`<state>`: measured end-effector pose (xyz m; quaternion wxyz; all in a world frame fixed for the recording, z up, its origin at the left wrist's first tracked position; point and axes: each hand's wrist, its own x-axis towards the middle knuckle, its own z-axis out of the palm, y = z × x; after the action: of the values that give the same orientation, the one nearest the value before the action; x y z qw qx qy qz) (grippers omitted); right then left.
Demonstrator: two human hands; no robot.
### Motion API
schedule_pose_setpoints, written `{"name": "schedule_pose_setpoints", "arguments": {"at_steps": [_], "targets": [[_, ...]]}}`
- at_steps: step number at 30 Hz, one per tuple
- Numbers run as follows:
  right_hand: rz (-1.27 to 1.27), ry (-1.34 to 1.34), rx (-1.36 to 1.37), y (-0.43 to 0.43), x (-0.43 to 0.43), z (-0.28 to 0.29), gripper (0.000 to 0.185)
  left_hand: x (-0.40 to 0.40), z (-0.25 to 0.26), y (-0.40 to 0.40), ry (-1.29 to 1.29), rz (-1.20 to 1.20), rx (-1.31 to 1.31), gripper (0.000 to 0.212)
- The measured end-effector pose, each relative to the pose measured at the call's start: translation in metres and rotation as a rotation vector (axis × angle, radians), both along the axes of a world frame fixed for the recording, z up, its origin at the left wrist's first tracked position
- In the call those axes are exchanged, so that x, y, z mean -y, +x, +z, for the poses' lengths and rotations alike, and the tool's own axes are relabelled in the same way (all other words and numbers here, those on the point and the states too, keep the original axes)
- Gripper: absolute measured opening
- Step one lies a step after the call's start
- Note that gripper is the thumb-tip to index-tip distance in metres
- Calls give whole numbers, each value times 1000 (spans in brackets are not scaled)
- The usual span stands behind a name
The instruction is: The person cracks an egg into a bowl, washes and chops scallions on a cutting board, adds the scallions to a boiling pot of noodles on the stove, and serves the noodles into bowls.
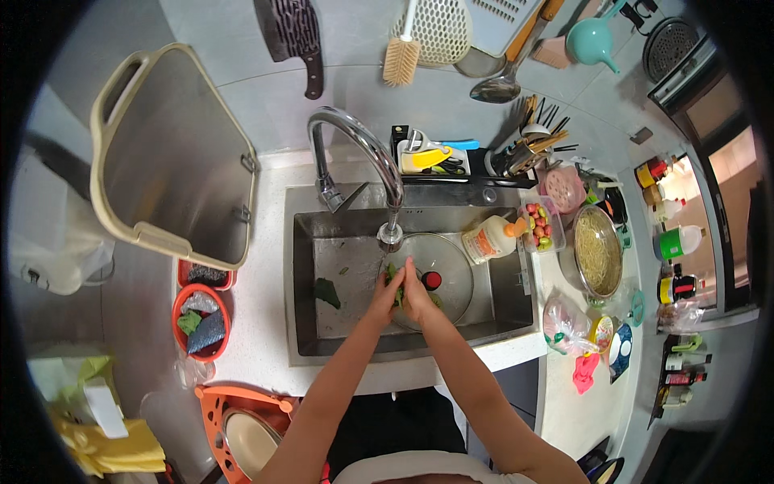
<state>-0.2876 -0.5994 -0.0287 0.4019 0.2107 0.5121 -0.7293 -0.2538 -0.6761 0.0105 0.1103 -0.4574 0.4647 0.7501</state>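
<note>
My left hand (384,299) and my right hand (416,297) are pressed together under the faucet (390,236), with a leafy green vegetable (398,295) held between them. Fingers hide part of the greens. Below them in the stainless steel sink (502,302) lies a round glass lid (453,302) with a red-topped knob (432,280). Off to the left, a dark green leaf (327,293) rests on the wet sink floor. A pump bottle (491,239) with an orange top leans at the sink's right rear.
A cutting board (181,157) stands at the left, behind a red basket (202,323) of scrubbers. Along the right counter are a small box of tomatoes (540,227), a metal bowl of shreds (595,251) and a plastic bag (567,325). A cleaver (293,36) hangs on the wall.
</note>
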Motion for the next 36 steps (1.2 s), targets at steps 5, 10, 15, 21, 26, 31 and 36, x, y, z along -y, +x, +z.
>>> {"name": "schedule_pose_setpoints", "arguments": {"at_steps": [5,10,15,21,26,31,36], "targets": [[230,96,-171,32,7,38,70,13,-39,16,402,236,-242,24],[352,385,-833,49,-6,54,38,29,-49,29,748,438,-312,15],[55,137,-667,51,-7,77,31,67,-38,57,854,470,-565,14],[402,245,141,67,24,16,42,83,-67,78,361,532,-207,17],[-8,-172,48,111,74,15,45,79,-25,94,-257,468,-436,15],[82,313,-761,109,96,15,49,74,11,96,329,455,-423,23],[586,1006,-1752,125,140,86,49,126,-33,140,584,640,-545,20]]}}
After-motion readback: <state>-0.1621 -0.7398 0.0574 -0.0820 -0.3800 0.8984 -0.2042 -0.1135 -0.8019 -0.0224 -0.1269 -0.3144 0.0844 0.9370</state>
